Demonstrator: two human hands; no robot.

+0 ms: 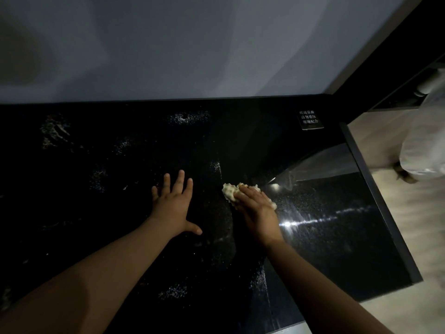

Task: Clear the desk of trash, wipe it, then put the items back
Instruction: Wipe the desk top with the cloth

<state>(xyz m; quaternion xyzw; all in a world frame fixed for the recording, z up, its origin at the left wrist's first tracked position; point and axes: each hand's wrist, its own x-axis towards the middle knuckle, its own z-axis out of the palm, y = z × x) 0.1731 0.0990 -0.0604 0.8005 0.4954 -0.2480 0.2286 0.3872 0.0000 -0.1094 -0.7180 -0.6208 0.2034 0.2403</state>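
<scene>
Crumpled cream wiping cloth (230,192) is lying right of centre on glossy black speckled worktop (96,165). Right hand (258,208) is pressing it with flat fingers, grip wide. Left hand (172,203) is resting nearby, fingers spread, grip wide, holding nothing.

The black desk (84,153) offers a broad stretch of surface to the left and ahead, ending at the wall (192,44). Just left of the cloth (229,189) lies the left hand (172,206), flat on the top — in the way; a small sign (310,120) sits at the far right corner.
</scene>
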